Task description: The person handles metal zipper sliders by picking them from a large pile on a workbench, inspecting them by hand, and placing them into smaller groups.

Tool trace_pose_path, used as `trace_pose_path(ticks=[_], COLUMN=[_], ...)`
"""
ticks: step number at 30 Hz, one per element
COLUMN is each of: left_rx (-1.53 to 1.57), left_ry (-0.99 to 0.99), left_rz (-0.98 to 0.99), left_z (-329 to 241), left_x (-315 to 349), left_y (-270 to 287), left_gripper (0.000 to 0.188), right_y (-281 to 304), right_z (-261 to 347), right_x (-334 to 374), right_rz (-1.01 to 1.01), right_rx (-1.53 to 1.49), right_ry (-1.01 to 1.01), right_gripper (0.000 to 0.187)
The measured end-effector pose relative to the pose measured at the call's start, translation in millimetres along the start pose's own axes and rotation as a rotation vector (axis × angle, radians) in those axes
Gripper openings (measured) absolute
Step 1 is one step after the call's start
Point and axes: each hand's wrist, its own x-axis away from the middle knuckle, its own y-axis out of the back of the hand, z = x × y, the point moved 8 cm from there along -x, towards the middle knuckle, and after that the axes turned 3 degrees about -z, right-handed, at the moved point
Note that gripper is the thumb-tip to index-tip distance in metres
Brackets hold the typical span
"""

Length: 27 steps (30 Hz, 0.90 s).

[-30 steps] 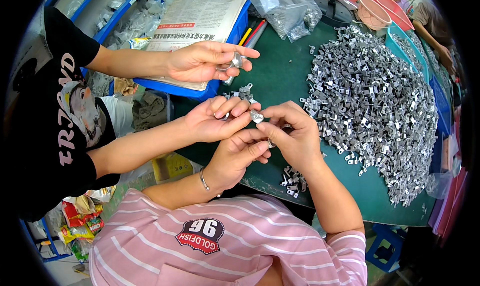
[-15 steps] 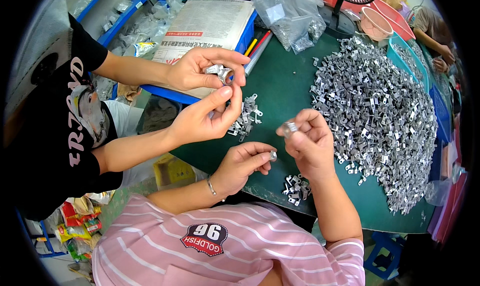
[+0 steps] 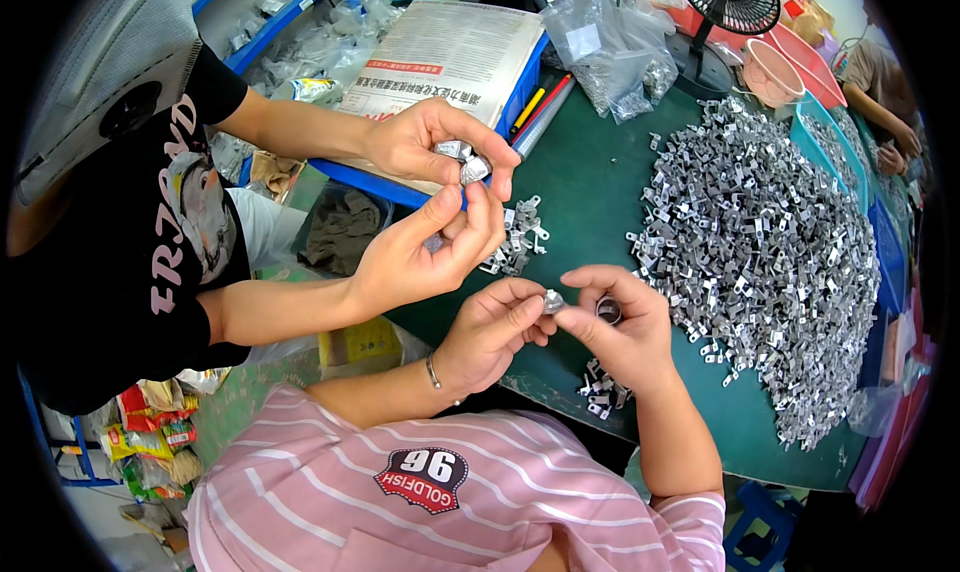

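My left hand [image 3: 495,334], a bracelet at its wrist, pinches a small silvery metal piece [image 3: 553,301] between thumb and fingers. Close by on the right, my right hand [image 3: 632,334] brings its thumb and forefinger up to that piece. A metal ring [image 3: 608,310] sits among the right hand's curled fingers. Below them, partly covered by my right hand, lies a small heap of metal clips [image 3: 600,387] at the table's near edge. To the left, a co-worker in a black shirt holds shiny metal pieces [image 3: 470,162] in both hands [image 3: 430,242].
A large pile of metal clips [image 3: 750,242] covers the right of the green table [image 3: 590,192]. Another small heap [image 3: 518,237] lies by the co-worker's hands. Newspaper [image 3: 440,52] on a blue crate, plastic bags [image 3: 600,47], a fan [image 3: 700,62] and basins [image 3: 775,72] stand behind.
My right hand has moved down and left to meet my left hand. The metal ring has shifted from its fingertips back among its fingers. The view has shifted slightly.
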Motion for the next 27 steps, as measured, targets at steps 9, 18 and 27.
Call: trace_pose_path(ticks=[9,18,27], left_rx=[-0.19,-0.211,-0.274], left_ry=[-0.217,-0.268,-0.311], left_rz=[0.102,0.087,0.123], left_z=[-19,-23,-29], left_x=[0,-2,-8], left_y=[-13,-11,-12], left_gripper=[0.013,0.009,0.01], right_y=[-3,-1,1], right_z=[11,10,4], right_x=[1,2,-1], right_rz=[-0.07,-0.065,-0.075], right_rx=[0.163,0.162,0.146], right_ry=[0.243,0.274,0.259], right_gripper=[0.025,0.03,0.028])
